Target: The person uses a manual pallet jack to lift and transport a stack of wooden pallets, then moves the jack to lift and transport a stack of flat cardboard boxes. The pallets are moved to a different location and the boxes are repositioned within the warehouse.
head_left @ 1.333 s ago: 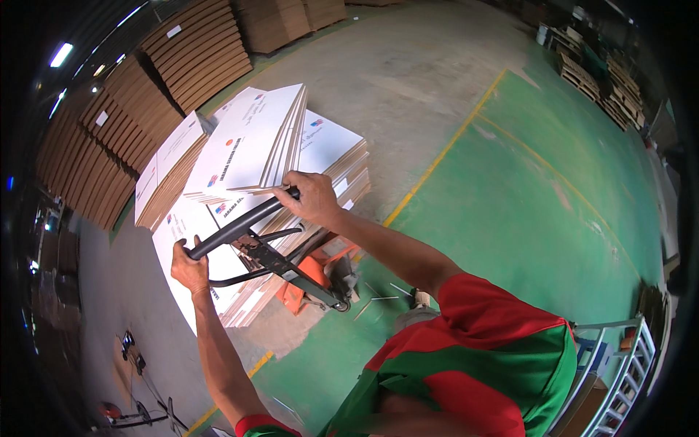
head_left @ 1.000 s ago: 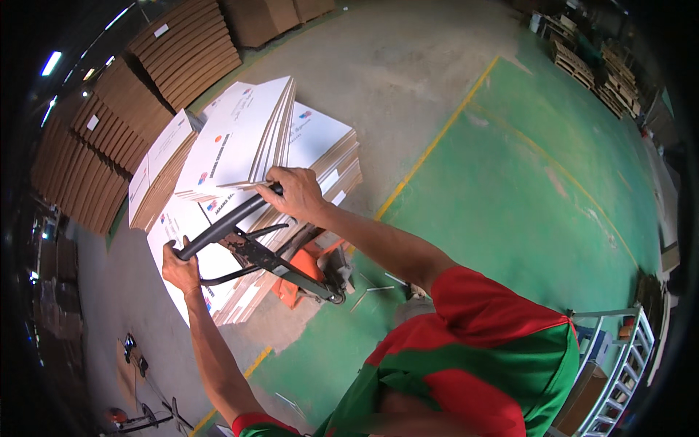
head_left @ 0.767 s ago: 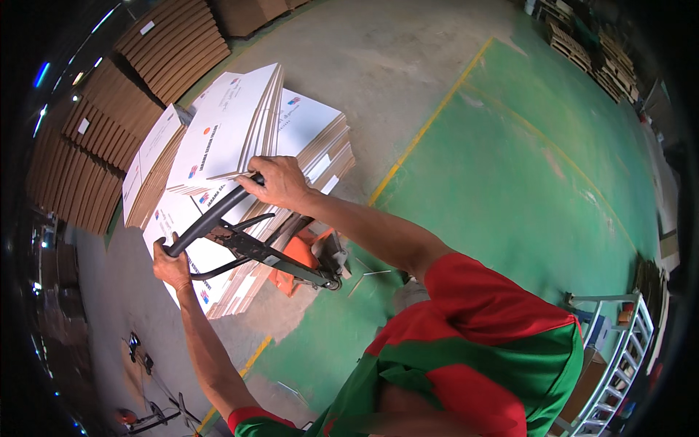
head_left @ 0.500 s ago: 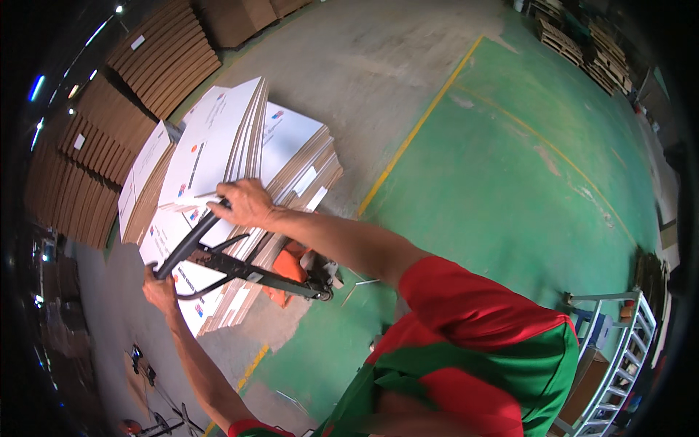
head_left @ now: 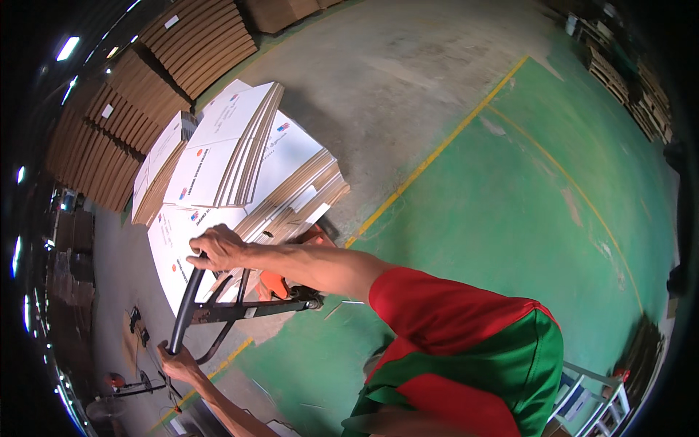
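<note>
My left hand [head_left: 180,364] is wrapped round the near end of the black handle of a pallet jack [head_left: 187,309]. Farther up the same handle, my right hand [head_left: 220,247] grips the other end, that arm reaching across from the right. The jack's dark shaft runs right to an orange base [head_left: 273,284], partly hidden behind it. Beyond the handle rises a load of flat white printed cardboard sheets [head_left: 218,149], stacked in uneven, fanned piles. What lies under the load cannot be made out.
Tall stacks of brown cardboard [head_left: 196,47] stand behind the load at the far left. Yellow lines [head_left: 444,153] edge a green floor. Wooden pallets [head_left: 608,76] lie at the far right, a metal ladder-like frame [head_left: 604,400] at the near right, and a wheeled black object [head_left: 142,382] at the near left.
The handle has swung nearer to me and lower in view, both hands still on it. The view has turned, so the load's far piles and the ladder-like frame sit differently.
</note>
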Available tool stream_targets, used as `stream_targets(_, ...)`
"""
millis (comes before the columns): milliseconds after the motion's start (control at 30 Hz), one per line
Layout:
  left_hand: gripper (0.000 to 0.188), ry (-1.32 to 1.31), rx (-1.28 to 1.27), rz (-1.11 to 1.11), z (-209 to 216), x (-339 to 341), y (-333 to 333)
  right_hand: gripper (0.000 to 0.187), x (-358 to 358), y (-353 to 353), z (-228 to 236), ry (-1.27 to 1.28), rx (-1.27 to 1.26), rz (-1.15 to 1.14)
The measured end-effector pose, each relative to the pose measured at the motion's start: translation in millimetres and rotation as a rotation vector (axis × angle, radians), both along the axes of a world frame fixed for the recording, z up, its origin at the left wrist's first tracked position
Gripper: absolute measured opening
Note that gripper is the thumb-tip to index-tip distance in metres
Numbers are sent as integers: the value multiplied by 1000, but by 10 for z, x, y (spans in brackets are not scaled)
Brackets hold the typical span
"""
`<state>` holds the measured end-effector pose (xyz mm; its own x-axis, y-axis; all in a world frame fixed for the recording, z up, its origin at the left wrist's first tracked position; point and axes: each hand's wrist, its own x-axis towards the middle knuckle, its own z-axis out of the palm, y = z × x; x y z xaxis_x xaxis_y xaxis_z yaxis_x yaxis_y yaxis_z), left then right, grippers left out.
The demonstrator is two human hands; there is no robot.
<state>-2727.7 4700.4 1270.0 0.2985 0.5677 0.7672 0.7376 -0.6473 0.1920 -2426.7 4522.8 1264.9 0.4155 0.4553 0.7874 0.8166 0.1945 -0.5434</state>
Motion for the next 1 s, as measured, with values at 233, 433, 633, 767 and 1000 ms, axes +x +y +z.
stream_targets(233,26,-7,31,-11,-466,-717,-608,35,-571,-625,-353,-145,82,84)
stream_targets(433,23,18,-8,-98,-874,-1364,-1565,36,-1055,-1488,-859,-135,-27,330)
stream_targets(633,16,421,-283,-227,-1852,-1843,-2646,51,-1439,-2392,-1853,-244,-553,549)
stream_targets(767,18,660,-480,-150,-2229,-1637,-2998,60,-1422,-2577,-2324,-314,-592,549)
stream_targets(1000,21,770,-553,-137,-2473,-1293,-2781,68,-906,-2139,-2514,-335,-622,485)
